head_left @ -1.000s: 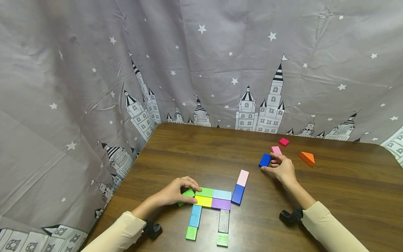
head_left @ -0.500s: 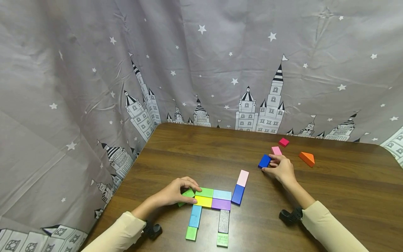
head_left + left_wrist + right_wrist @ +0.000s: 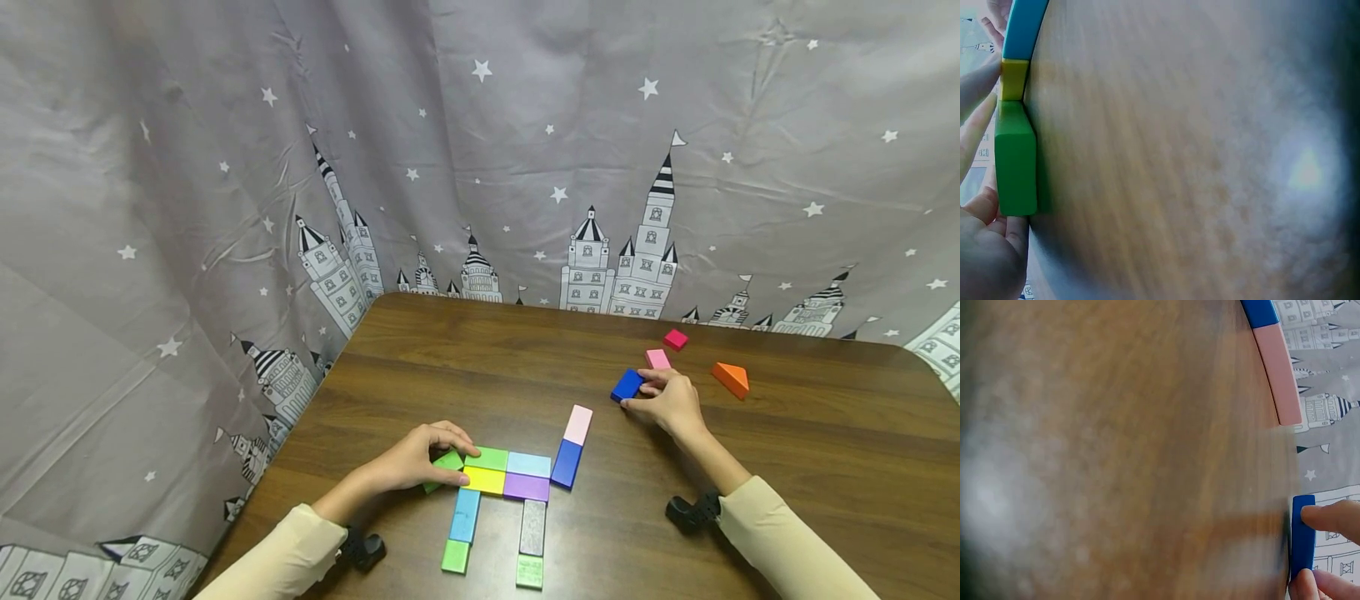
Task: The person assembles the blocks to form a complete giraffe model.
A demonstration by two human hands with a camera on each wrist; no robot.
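Note:
In the head view, my left hand curls its thumb and fingers around a darker green block at the left end of a laid-out block figure. The thumb tip meets the yellow block; a fingertip touches the light green block. My right hand pinches a blue rectangular block between thumb and fingers, low over the table. In the right wrist view that blue block appears edge-on, a digit at either end. Beside that hand lies a pink block, partly hidden by the fingers.
Light blue and purple blocks continue the row. Two block legs extend toward me, one starting with a blue block. A light pink block tops a slanted dark blue one. Red and orange blocks lie far right.
The blue block in my right hand has shifted slightly left and turned a little clockwise. My left hand and the laid-out blocks look unmoved.

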